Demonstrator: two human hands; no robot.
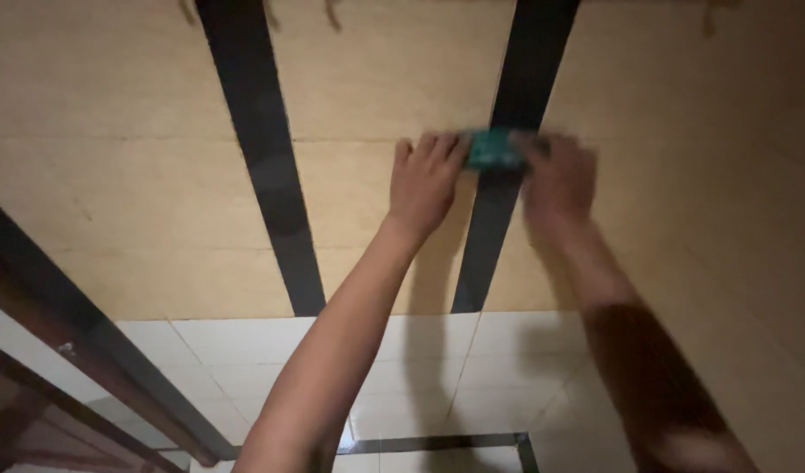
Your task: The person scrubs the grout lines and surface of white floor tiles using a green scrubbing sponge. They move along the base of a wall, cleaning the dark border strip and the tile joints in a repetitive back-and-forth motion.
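Note:
Both my arms reach out to a beige tiled wall (157, 175) with two dark vertical stripes. My left hand (424, 182) lies flat on the wall, fingertips touching a small green pad (492, 149). My right hand (556, 175), blurred, grips the other side of the green pad and presses it onto the right dark stripe (499, 228). The pad sits between the two hands, partly hidden by the fingers.
A second dark stripe (271, 175) runs down the wall to the left. Below lies a white tiled floor (244, 350) with a dark inlaid line (437, 441). A dark wooden door frame (60, 333) slants at the lower left.

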